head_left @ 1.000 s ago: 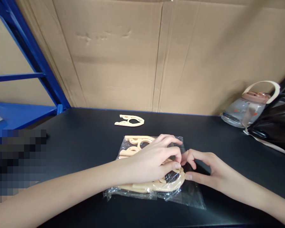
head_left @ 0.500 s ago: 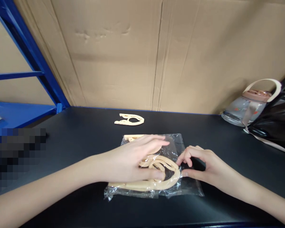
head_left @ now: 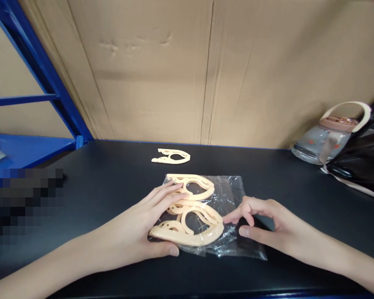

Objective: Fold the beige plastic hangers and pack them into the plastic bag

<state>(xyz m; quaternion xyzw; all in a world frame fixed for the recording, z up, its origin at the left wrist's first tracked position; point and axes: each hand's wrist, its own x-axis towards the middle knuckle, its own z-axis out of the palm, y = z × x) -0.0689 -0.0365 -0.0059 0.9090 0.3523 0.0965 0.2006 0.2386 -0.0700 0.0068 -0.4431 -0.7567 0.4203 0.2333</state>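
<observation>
The left hand (head_left: 143,224) reaches in from the lower left, palm down, its fingers lying forward over the left ends of the pale folding hangers in a clear plastic bag (head_left: 226,193); its thumb is spread well apart from them, along the bag's near side. The right hand (head_left: 263,218) comes in from the lower right, wrist bent inward, the index fingertip at the rounded right end of the lower bagged hanger (head_left: 193,239) and the thumb apart from it, with a gap between; whether any finger pinches the film, I cannot tell. The bag lies flat on the black table (head_left: 112,174), in front of the person, between the two hands. Inside, two ringed hanger outlines show, one beyond the other; overlap and the left hand hide whether there are more. One loose hanger (head_left: 174,162) lies farther back, apart from the bag. One bottle (head_left: 311,143) with a looped handle stands at the back right, beside one black bag (head_left: 367,155) at the picture's edge. A cardboard wall (head_left: 149,83) closes off the table's back edge, and a blue rack (head_left: 43,70) stands at the left. A strip of tabletop runs between the near edge and the plastic bag, and a wider stretch between the right hand and the bottle.
</observation>
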